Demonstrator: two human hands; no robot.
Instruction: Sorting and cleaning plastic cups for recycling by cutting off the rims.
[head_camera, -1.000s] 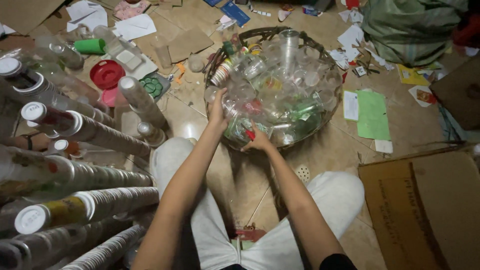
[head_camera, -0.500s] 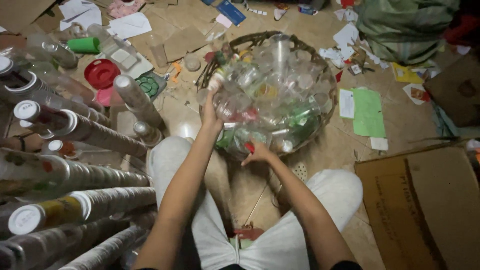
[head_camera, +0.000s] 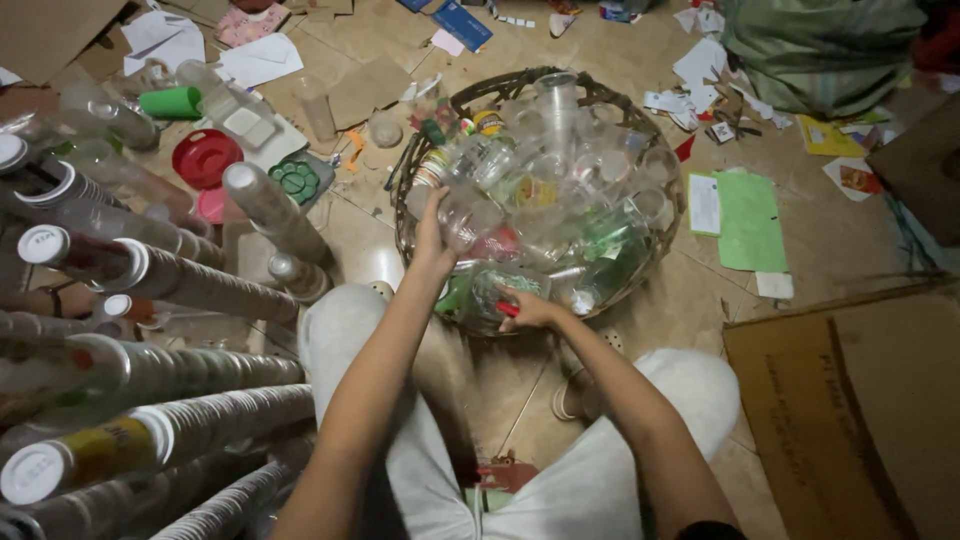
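A round woven wicker basket (head_camera: 410, 190) on the tiled floor brims with clear, crinkled plastic cups and bottles. The left hand (head_camera: 432, 240) closes its grip on a transparent plastic cup (head_camera: 466, 216) at the basket's near-left side. The right hand (head_camera: 528, 310) pinches a small red cap (head_camera: 508, 309) at the front rim. Long stacks of nested cups (head_camera: 190, 285) lie leftward.
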